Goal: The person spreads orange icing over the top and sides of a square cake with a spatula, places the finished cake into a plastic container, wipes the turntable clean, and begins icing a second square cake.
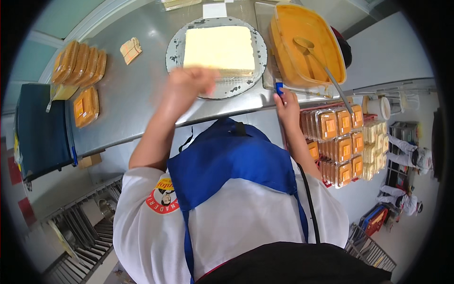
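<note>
My left hand [198,80], blurred by motion, is at the near edge of a pale, rectangular cake [219,48]. Whether its fingers hold anything cannot be told. The cake lies on a clear plastic base on a round, worn turntable [260,58]. To the right, my right hand [289,104] has its fingers around the blue handle [279,88] of a tool at the table's front edge; the rest of the tool is not clearly seen. Beyond that hand, a plastic tub [310,85] holds orange-brown filling, with a long-handled metal ladle [328,71] resting in it.
Filled clear containers [79,64] and a folded cloth [131,50] are on the steel table [142,92] at left. A white card or box [214,10] stands behind the turntable. Stacked packed containers [340,142] are at right; two people [418,156] are farther off.
</note>
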A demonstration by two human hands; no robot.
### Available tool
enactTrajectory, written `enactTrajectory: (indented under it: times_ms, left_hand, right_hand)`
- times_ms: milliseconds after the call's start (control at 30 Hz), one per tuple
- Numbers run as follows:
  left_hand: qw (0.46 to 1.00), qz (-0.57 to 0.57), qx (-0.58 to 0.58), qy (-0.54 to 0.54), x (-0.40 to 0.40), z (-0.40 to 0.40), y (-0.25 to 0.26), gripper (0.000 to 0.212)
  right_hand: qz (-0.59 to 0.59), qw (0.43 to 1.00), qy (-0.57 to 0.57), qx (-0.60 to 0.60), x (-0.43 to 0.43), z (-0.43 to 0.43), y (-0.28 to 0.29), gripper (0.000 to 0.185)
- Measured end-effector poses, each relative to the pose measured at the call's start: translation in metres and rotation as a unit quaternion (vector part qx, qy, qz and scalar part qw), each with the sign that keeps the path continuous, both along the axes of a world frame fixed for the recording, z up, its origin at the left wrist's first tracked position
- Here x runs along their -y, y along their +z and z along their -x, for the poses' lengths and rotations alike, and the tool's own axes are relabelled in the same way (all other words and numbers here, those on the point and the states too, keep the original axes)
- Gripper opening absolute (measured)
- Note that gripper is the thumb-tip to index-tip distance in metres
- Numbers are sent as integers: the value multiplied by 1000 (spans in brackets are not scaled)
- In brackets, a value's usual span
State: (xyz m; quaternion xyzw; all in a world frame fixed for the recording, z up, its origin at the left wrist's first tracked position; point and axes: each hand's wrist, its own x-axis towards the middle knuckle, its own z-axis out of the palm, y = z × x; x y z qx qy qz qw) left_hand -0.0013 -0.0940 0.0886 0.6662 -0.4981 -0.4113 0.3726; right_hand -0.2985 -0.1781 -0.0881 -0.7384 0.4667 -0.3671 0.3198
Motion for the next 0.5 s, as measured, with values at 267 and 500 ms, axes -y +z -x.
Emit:
enactTrajectory:
  times_ms: [267,500]
  left_hand:
    - [866,-111,-479,94,-4,29,-71,42]
    - [890,-72,-436,114,-7,25,-82,38]
  right_hand:
    - [-152,943,-107,-275,-11,-1,-4,71]
    - [-60,941,-112,-313,4,-6,4,63]
